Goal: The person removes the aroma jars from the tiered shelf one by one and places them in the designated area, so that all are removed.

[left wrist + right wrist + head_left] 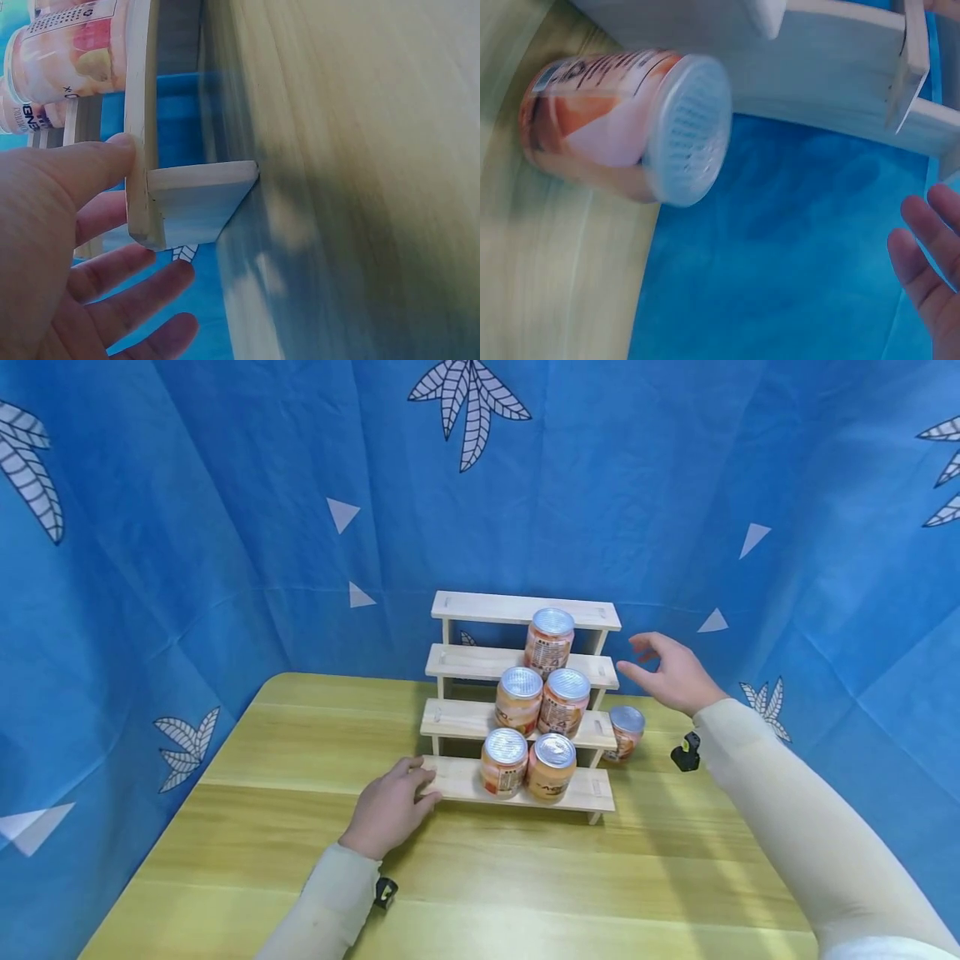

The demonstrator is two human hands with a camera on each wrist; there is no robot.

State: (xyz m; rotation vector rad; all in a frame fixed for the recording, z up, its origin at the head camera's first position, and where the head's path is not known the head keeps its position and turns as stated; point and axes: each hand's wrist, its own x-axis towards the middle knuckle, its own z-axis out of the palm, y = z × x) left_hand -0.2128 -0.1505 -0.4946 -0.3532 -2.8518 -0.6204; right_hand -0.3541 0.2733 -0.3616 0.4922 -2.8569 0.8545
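A yellow wooden surface [300, 827] stands against a blue leaf-print backdrop [225, 527]. The left hand [390, 806], fingers relaxed, touches the bottom step of the stepped wooden rack [457, 720] at its 9 o'clock end. The right hand [671, 672] hovers released, holding nothing, at the rack's 3 o'clock. A lone can [624, 732] stands beside the rack below it; five cans [536, 727] fill the steps.

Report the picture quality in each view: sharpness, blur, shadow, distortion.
Head view: sharp, wide-angle bending at the edges, soft shadows under the wooden rack. Left wrist view: left hand close and soft, table smeared. Right wrist view: can blurred, right hand cut off at the edge.
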